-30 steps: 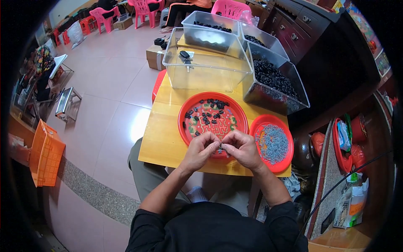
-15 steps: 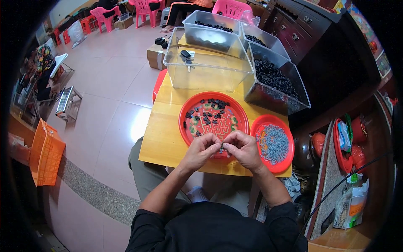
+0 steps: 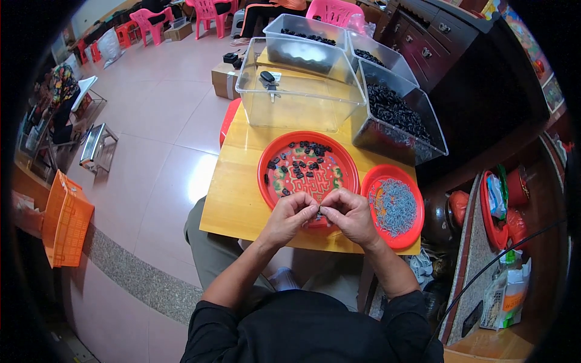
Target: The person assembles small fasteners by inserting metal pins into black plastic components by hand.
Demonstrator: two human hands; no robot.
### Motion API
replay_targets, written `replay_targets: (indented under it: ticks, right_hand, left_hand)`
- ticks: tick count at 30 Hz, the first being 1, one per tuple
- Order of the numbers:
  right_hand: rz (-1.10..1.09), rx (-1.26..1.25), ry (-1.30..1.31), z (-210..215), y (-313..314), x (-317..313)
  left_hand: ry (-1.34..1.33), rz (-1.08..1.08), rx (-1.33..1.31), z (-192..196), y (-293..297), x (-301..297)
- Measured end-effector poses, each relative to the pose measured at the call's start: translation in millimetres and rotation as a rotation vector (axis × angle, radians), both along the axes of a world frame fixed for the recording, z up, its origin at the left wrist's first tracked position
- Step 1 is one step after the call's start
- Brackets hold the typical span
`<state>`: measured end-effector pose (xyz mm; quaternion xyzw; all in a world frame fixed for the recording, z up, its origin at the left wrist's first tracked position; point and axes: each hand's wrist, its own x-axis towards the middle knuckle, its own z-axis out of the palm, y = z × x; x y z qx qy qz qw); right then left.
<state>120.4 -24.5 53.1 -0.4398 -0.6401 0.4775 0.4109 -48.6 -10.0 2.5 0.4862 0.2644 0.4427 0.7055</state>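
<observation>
Both my hands meet over the near rim of a round red tray (image 3: 264,192) with a gold pattern. My left hand (image 3: 288,219) is closed in a pinch, thumb against forefinger. Pressed close to it, my right hand (image 3: 352,219) pinches as well. Between the fingertips is a small dark part (image 3: 319,209), mostly covered by the fingers. Small black plastic pieces (image 3: 315,149) lie scattered in the tray, mainly toward its far side. Beside my right hand, a smaller red plate (image 3: 416,233) holds a heap of small silvery metal pieces (image 3: 396,209), perhaps screws or pins.
A clear plastic bin (image 3: 299,112) with a black key-like object (image 3: 267,77) in it stands beyond the tray on the yellow table (image 3: 227,209). Another clear bin, full of black parts (image 3: 396,112), is at the right. An orange basket (image 3: 68,221) sits on the left.
Hardly anything differs. My hands stay pinched together at the same spot, with only slight finger movement.
</observation>
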Motion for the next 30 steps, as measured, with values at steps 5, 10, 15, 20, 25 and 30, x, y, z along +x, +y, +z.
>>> replay_targets:
  ticks: [5,10,15,20,25,30]
  right_hand:
    - [-0.006,0.016,-0.023,-0.6,-0.6,-1.1]
    - [-0.007,0.146,-0.108,-4.9,1.8,-1.0]
    - [-0.015,-0.069,0.006,-2.7,2.4,-0.9]
    - [0.001,-0.112,0.037,-4.1,2.5,1.1]
    - [0.000,-0.120,0.022,-3.8,-0.1,1.5]
    - [-0.023,-0.120,-0.020,-6.7,-1.2,1.3]
  left_hand:
    - [0.035,0.027,0.058,-1.7,-0.5,1.6]
    - [0.065,0.058,0.052,-3.1,0.1,1.4]
    - [0.009,0.041,0.007,-2.1,-1.6,-2.0]
    - [-0.024,0.013,-0.039,-2.2,-2.9,-1.8]
    - [-0.044,-0.004,-0.053,-8.4,-3.5,-1.0]
    - [0.010,0.033,-0.030,-8.1,-5.8,1.5]
